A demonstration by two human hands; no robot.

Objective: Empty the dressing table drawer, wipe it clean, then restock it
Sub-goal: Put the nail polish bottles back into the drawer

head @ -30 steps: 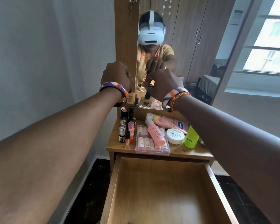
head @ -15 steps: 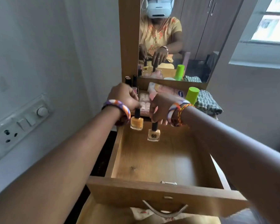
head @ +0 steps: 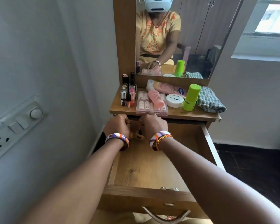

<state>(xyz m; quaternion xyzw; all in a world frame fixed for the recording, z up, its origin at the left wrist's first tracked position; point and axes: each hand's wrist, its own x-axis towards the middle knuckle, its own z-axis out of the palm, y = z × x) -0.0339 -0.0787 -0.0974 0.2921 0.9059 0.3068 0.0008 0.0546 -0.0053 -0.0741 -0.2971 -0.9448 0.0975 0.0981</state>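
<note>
Restock phase. Both hands have dropped from mirror height into the open drawer (head: 152,167) within the last second. Left hand (head: 118,126) and right hand (head: 153,126) are both curled at the drawer's back left corner, each apparently pinching a nail polish bottle (head: 138,136) by its cap; the bottles are mostly hidden behind the knuckles, so only amber glass shows between the wrists. A half second ago the bottles hung above the drawer floor; now they sit low at the back, so they are probably being set down. The drawer is otherwise bare, wiped. Behind it the tabletop (head: 192,114) carries lipsticks, a nail box, pink tubes, a green bottle and a checked cloth (head: 210,101).
</note>
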